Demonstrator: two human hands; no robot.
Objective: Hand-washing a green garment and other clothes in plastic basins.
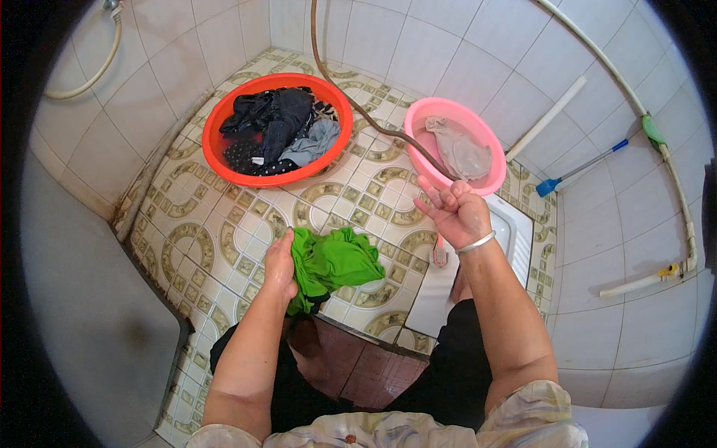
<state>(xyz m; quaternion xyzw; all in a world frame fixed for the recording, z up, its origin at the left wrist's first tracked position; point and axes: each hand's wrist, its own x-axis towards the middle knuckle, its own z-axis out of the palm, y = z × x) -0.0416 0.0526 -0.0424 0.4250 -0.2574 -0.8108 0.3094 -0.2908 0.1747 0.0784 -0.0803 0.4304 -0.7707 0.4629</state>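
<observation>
My left hand point(281, 266) grips one side of a bunched bright green cloth point(339, 260), which hangs over the tiled floor. To its right, my right hand point(456, 213) is raised near the rim of the pink plastic basin, palm up, some fingers spread and others curled, with nothing in it. Grey cloth point(462, 154) lies in water inside the pink basin point(413, 112). An orange-red plastic basin point(210, 151) at the upper left holds dark garments point(280, 117) and a light grey-blue garment point(316, 140).
A brown hose point(364, 115) runs down into the pink basin. A white squat toilet point(518, 235) lies at the right, with a small pink-handled brush point(440, 256) at its left edge. A blue brush point(549, 186) leans on the wall; a grey panel point(101, 313) stands left.
</observation>
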